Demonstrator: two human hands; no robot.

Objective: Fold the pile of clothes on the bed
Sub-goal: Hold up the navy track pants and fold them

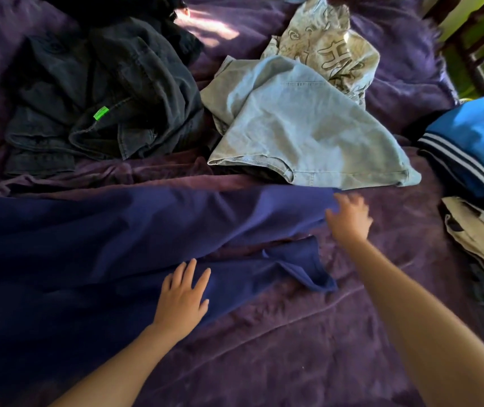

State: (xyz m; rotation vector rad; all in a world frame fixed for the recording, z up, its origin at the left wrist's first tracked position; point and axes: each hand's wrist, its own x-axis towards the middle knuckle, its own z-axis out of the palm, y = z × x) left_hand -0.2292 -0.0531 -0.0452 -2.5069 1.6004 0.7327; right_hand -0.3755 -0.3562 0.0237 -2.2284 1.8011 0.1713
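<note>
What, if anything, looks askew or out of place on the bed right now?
The navy garment is not flat: a flap at its right end lies creased and doubled over, between the left hand, pressed flat on the cloth, and the blurred right hand at its far edge. Nothing looks damaged or spilled.

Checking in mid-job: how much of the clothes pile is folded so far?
Done: a blue striped-trim garment and a beige garment lie folded at the right. In hand: the navy garment, left hand flat on it, right hand at its far edge, grip blurred. Still to fold: dark grey clothes, light denim piece, patterned cream fabric.
</note>
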